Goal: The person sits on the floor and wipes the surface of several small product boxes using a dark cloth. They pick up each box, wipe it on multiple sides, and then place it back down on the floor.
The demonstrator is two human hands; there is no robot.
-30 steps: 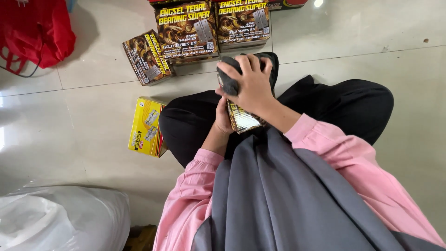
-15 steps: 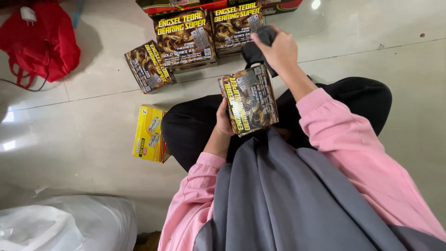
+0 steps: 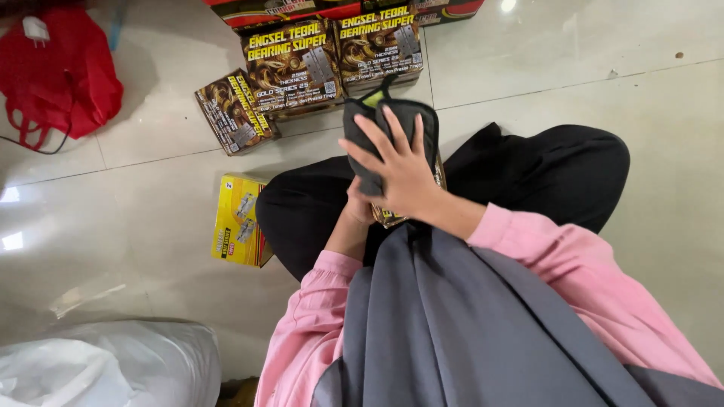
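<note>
I sit on a tiled floor with my legs in black trousers. My right hand presses a dark grey cloth flat against a brown and gold box above my lap. That box is almost hidden by the cloth and hand; only its lower edge shows. My left hand holds the box from underneath, and is mostly covered by my right hand.
Two brown and gold boxes stand side by side ahead, a third lies tilted to their left. A yellow box lies by my left knee. A red bag is far left, a white plastic bag near left.
My right hand came back down from above the box and now lays the cloth over its face; the box, plainly visible half a second ago, is covered again.
</note>
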